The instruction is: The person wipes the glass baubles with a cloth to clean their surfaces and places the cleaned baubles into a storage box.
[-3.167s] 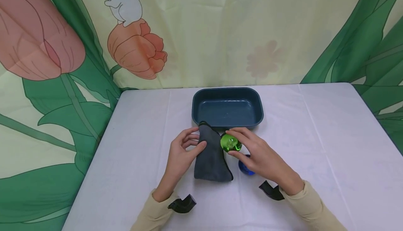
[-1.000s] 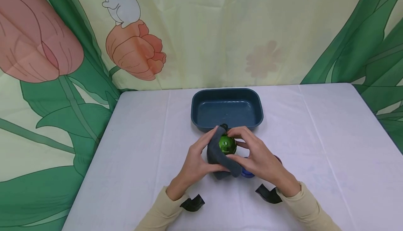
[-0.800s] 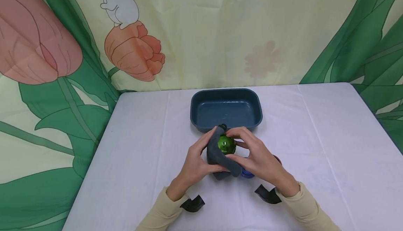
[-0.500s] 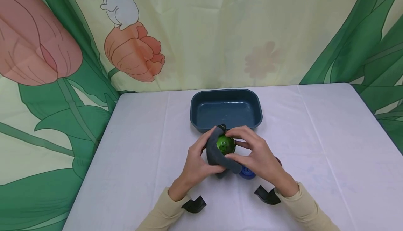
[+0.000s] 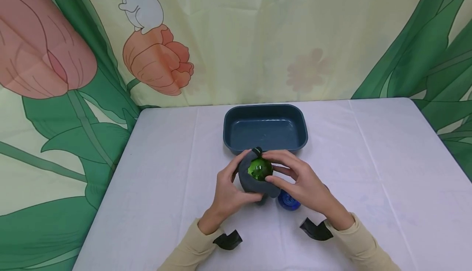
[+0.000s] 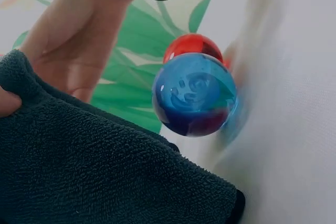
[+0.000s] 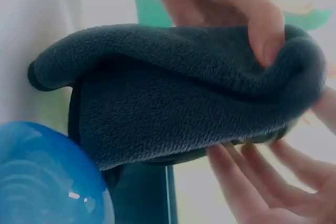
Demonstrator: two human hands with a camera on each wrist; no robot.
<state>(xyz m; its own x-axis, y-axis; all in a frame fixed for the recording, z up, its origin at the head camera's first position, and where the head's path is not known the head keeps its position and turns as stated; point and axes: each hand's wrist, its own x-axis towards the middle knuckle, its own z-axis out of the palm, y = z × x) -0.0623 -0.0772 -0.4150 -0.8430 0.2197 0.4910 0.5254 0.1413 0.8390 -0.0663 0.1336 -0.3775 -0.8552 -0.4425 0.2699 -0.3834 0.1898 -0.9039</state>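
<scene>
A dark grey-blue cloth (image 5: 245,176) with a black edge curves around the left and lower sides of a shiny green ball (image 5: 260,169). My left hand (image 5: 229,189) grips the cloth from the left, its thumb along the lower edge. From the other side my right hand (image 5: 307,183) holds the green ball between thumb and fingers. Close beneath that hand a clear blue ball (image 5: 289,200) rests on the table. Behind it, in the left wrist view, a red ball (image 6: 191,44) shows; the right hand mostly hides it from the head camera.
A dark blue rectangular tray (image 5: 302,129) stands just beyond the hands on the white-covered table (image 5: 166,172). A printed floral curtain (image 5: 258,37) hangs behind the table's far edge. Black wrist mounts (image 5: 228,240) stick out at both sleeves.
Earlier the cloth hung flat from the left hand with the green ball beside it; now it wraps partly round the ball. In the last half second both hands shifted slightly left, uncovering more blue ball.
</scene>
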